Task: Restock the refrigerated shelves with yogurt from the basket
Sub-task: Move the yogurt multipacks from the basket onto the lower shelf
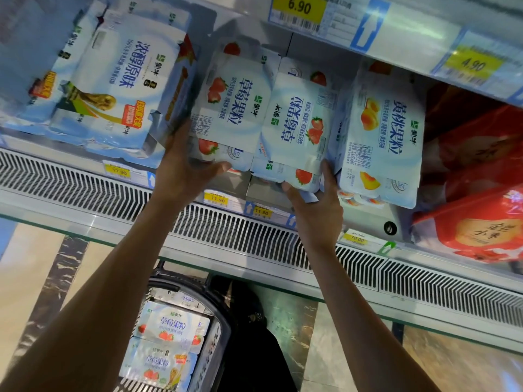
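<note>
Two white strawberry yogurt multipacks lie side by side on the refrigerated shelf [226, 190]. My left hand [184, 168] grips the front corner of the left strawberry pack [235, 108], thumb under its edge. My right hand [317, 205] holds the front end of the right strawberry pack [294, 128] from below. A peach yogurt pack [382, 137] lies just right of them. On the floor between my arms stands the dark basket [223, 335], with two more strawberry packs [169, 326] inside.
Large plain yogurt packs [119, 80] fill the shelf to the left. Red bags [481, 193] lie at the right. Yellow price tags [216, 199] line the shelf edge. A vent grille [254, 233] runs along the cooler front. An upper shelf [396, 32] overhangs.
</note>
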